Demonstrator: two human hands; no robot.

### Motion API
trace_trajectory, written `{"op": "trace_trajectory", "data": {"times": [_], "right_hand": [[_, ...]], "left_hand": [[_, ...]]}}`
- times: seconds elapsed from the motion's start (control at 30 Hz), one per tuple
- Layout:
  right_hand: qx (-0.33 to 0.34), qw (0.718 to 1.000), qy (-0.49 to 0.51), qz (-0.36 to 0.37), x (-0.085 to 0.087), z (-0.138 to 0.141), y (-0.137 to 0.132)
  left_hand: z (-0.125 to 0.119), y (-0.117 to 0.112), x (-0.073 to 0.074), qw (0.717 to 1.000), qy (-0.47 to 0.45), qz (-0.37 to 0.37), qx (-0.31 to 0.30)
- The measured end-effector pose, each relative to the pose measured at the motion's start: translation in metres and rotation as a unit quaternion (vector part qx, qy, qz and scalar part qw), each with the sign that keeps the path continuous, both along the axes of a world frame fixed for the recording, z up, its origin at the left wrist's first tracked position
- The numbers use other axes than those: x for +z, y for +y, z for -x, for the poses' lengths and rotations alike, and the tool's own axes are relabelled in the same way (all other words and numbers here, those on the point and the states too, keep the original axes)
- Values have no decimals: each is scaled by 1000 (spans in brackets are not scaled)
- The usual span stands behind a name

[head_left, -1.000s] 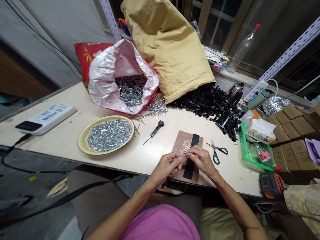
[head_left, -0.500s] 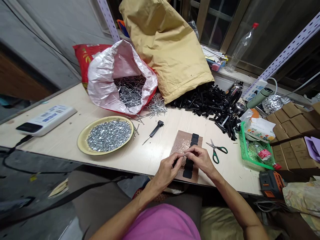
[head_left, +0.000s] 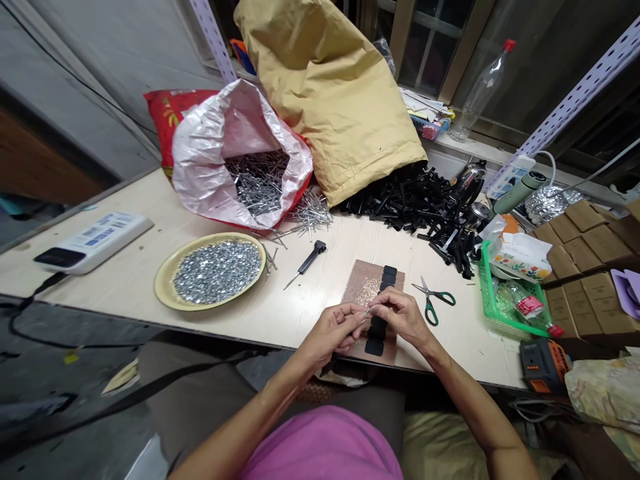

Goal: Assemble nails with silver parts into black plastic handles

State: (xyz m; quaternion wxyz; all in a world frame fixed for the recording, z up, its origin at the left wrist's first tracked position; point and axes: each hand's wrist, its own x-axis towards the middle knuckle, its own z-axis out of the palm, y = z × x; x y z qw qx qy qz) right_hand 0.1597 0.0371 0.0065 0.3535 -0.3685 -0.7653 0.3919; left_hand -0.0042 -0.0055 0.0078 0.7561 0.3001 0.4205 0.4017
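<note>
My left hand (head_left: pixel 336 332) and my right hand (head_left: pixel 397 316) meet above a brown board (head_left: pixel 357 277), their fingertips pinched together. A thin, metallic-looking piece (head_left: pixel 368 311) shows between the fingertips, too small to name. Something dark shows under my left hand; I cannot tell whether that hand holds it. On the board lie a column of black rounded pads (head_left: pixel 375 347) and a scatter of small pale bits (head_left: pixel 369 289). Green-handled scissors (head_left: pixel 434 300) lie spread just right of the board. To the left rests a black-handled tool with a thin metal shaft (head_left: pixel 311 260).
At left stands a yellow dish (head_left: pixel 159 287) of small metal pieces, near a white device (head_left: pixel 95 243). Behind are an opened sack (head_left: pixel 200 167) of metal rods, a tan sack (head_left: pixel 340 107) and heaped black parts (head_left: pixel 410 200). A green basket (head_left: pixel 487 300) stands right.
My left hand has turned, its fingers now curled more closely under the thin piece. My right hand stays pinched in nearly the same place. The things on the table have not moved.
</note>
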Motion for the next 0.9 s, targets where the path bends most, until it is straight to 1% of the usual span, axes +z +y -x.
{"op": "trace_trajectory", "data": {"times": [0.07,0.23,0.37,0.43,0.5,0.6,0.67,0.77,0.83,0.9], "right_hand": [[3,1000,-7,-7,0,-1,-1],[31,999,-10,-12,1,-4,0],[4,998,-28,-51,-2,-5,-3],[-12,997,-33,-63,-3,-6,-4],[-12,998,-28,-48,-5,-7,-4],[11,1000,-16,1,-5,-8,-1],[15,1000,-18,12,-4,-9,1],[7,999,-40,-19,-2,-9,-1],[15,997,-53,-46,0,-8,-2],[27,996,-57,-66,1,-8,-2]], "left_hand": [[-1,-1,-1,999,30,-26,10],[-1,0,-3,993,93,-66,9],[-3,-1,-5,976,165,-136,31],[-4,0,-6,970,184,-152,47],[-5,0,-7,973,177,-140,45],[-6,1,-7,986,137,-99,15],[-5,2,-6,990,119,-79,8],[-4,4,-5,997,65,-27,-17],[-2,5,-5,999,20,11,-42],[-2,5,-6,999,12,20,-46]]}}
